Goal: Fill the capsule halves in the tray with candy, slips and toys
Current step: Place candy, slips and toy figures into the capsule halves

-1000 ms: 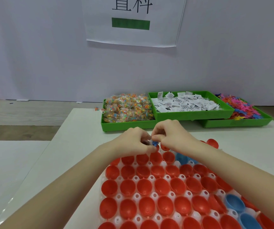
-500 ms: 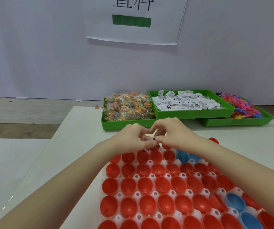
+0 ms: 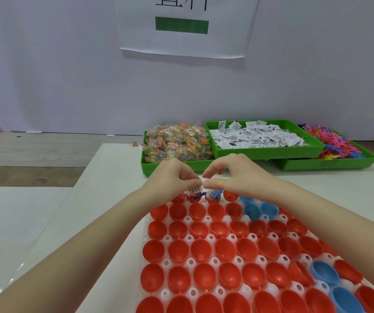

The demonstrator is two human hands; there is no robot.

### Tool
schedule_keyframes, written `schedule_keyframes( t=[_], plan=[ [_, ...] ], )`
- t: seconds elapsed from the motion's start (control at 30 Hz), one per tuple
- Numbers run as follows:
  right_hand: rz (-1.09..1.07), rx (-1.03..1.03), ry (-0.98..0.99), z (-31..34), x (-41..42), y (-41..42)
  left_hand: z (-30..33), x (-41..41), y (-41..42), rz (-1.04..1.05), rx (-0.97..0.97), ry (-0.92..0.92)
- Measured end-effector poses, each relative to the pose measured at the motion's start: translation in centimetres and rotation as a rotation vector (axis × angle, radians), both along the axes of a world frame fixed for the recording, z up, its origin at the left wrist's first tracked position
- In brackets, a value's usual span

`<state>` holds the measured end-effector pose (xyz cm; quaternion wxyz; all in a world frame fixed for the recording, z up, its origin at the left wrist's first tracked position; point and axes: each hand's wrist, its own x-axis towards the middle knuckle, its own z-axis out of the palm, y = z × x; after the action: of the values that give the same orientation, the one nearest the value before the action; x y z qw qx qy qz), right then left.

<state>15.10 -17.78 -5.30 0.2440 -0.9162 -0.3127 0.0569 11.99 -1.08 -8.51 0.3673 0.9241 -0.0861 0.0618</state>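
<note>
Nearest, we note the white tray (image 3: pixel 252 237) on the counter (image 3: pixel 104 199), its wells seated with red capsule halves (image 3: pixel 200 249) and a few blue capsule halves (image 3: pixel 324 273), open side up; most visible ones look unfilled. Both forearms reach forward over the tray and the hands meet above its far row. The left hand (image 3: pixel 172 180) is curled, thumb and forefinger pinched on a white slip (image 3: pixel 194 190) with black print too small to read, held just above a far-row red half. The right hand (image 3: pixel 238 175) is arched, palm down, fingers loosely bent, thumb tip almost touching the left fingers; we cannot tell whether it grips anything. Just below the hands, two far-row halves carry small blue toys (image 3: pixel 215 193) poking over their rims.

Beyond the hands, three green bins stand side by side at the far counter edge: the candy bin (image 3: pixel 172 165) heaped with clear packets of coloured candy, the slip bin (image 3: pixel 269 152) full of white printed slips, and the toy bin (image 3: pixel 330 162) with pink, blue and yellow toys, partly tucked under the slip bin.

On the wall, a white paper sign (image 3: pixel 183 28) shows cut-off black characters, unreadable, above a green bar.
</note>
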Motion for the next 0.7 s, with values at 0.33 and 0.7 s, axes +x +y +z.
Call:
schedule_keyframes(
  t=[0.33,0.7],
  plan=[
    [-0.059,0.131,0.057,-0.4,-0.3,1.8,1.1,-0.4,-0.3,0.180,-0.349,0.071],
    [-0.067,0.282,0.138,0.7,0.4,1.5,1.6,-0.6,0.8,0.116,-0.255,0.189]
  ],
)
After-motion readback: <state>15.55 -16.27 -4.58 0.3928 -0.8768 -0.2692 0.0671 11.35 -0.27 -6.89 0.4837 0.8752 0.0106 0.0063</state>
